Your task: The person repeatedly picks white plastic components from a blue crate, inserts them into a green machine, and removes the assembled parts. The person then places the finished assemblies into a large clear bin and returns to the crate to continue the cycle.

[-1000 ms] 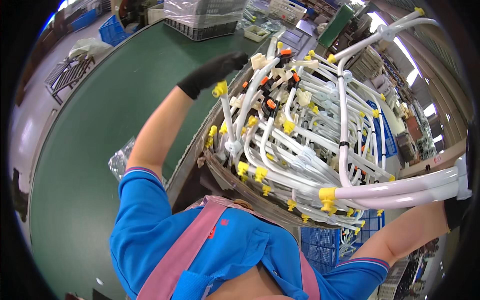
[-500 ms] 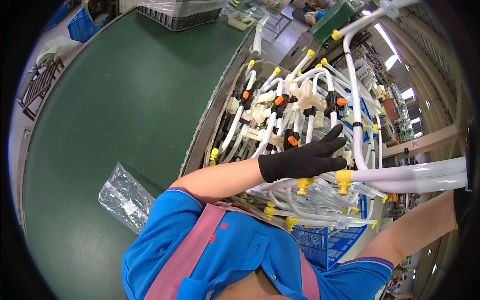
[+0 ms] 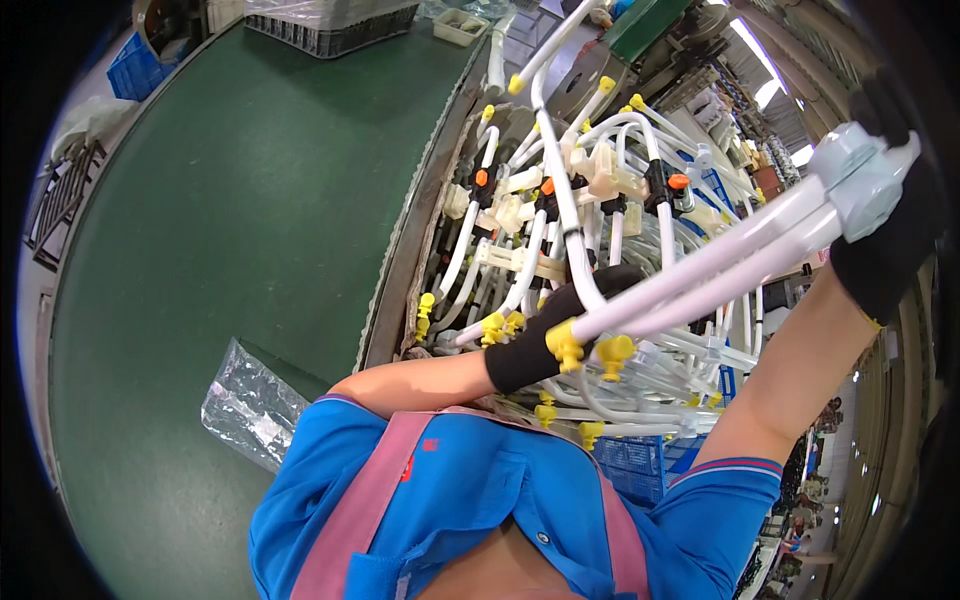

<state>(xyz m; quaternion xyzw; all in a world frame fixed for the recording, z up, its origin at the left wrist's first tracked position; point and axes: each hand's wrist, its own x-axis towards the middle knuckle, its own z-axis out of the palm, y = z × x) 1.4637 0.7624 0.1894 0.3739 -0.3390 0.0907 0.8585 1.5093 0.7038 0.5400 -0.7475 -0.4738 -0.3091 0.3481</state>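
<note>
My right hand (image 3: 895,225), in a black glove, is closed at the far right around the pale grey connector (image 3: 862,180) of a white tube assembly (image 3: 720,260). Two tubes run from that connector leftward to yellow end fittings (image 3: 614,355). A bent white tube with a black band rises from their left end. Behind these tubes, my black-gloved left hand (image 3: 545,335) lies low over the heap of tubing. Its fingers are mostly covered, so their grip cannot be made out. Orange-knobbed black valves (image 3: 482,180) and cream clips (image 3: 520,260) sit among the heaped tubes beyond it.
A green worktable (image 3: 230,200) spreads to the left, with a clear plastic bag (image 3: 250,405) near my left arm. At its far end stand a black crate (image 3: 330,38) and a small white tray (image 3: 460,28). A blue basket (image 3: 630,465) is below the tubing.
The right hand has come up and inward, swinging the tube assembly leftward across the heap. My left hand has shifted slightly left; its previously spread fingers are now mostly behind the tubes.
</note>
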